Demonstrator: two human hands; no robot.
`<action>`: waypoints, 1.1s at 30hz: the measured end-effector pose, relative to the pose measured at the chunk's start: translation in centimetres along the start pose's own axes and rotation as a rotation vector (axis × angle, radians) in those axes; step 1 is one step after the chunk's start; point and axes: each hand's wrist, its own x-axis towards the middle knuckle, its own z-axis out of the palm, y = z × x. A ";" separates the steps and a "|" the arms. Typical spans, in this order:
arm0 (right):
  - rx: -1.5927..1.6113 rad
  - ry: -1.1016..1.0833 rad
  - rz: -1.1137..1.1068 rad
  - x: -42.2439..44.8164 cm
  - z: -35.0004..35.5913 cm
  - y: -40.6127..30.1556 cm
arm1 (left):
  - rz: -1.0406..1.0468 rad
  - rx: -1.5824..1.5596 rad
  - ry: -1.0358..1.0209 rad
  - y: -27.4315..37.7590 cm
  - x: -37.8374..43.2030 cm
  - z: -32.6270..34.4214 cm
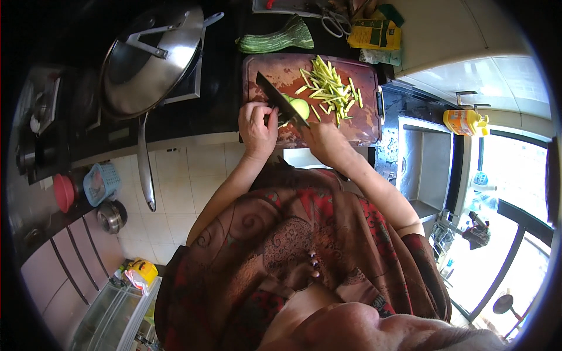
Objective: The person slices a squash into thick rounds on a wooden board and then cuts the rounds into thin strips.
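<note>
My right hand (325,139) is closed around the handle end of a kitchen knife (281,100), whose dark blade slants up and left over a wooden cutting board (268,66). Pale green vegetable slices (300,107) lie beside the blade and partly under it. Close to the blade's left side, my left hand (260,125) has bent fingers at the board's left part; whether it grips anything is hidden. A pile of thin green strips (329,83) covers part of the board's right half. Beyond the board lies a striped green squash piece (279,38).
A lidded pan (153,66) stands on the hob at left, its long handle (145,166) jutting over the counter edge. Scissors (336,24) and a yellow packet (373,34) lie behind the board. A sink (426,162) and a yellow bottle (463,123) are at right.
</note>
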 end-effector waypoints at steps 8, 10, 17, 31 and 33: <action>-0.112 -0.136 0.000 -2.2 0.8 1.3 | -0.019 0.012 -0.001 0.3 -0.2 0.1; -0.117 -0.096 0.083 -0.8 1.6 0.1 | -0.015 0.025 0.004 0.3 -0.2 0.0; 0.036 -0.069 0.133 1.7 2.9 2.2 | 0.001 0.008 0.007 0.5 0.5 -0.2; -0.199 -0.167 -0.046 0.9 5.0 2.7 | -0.019 -0.010 -0.011 0.4 -0.2 -0.2; 0.002 0.049 0.070 1.1 6.0 1.9 | -0.011 -0.005 -0.002 0.6 0.0 -0.4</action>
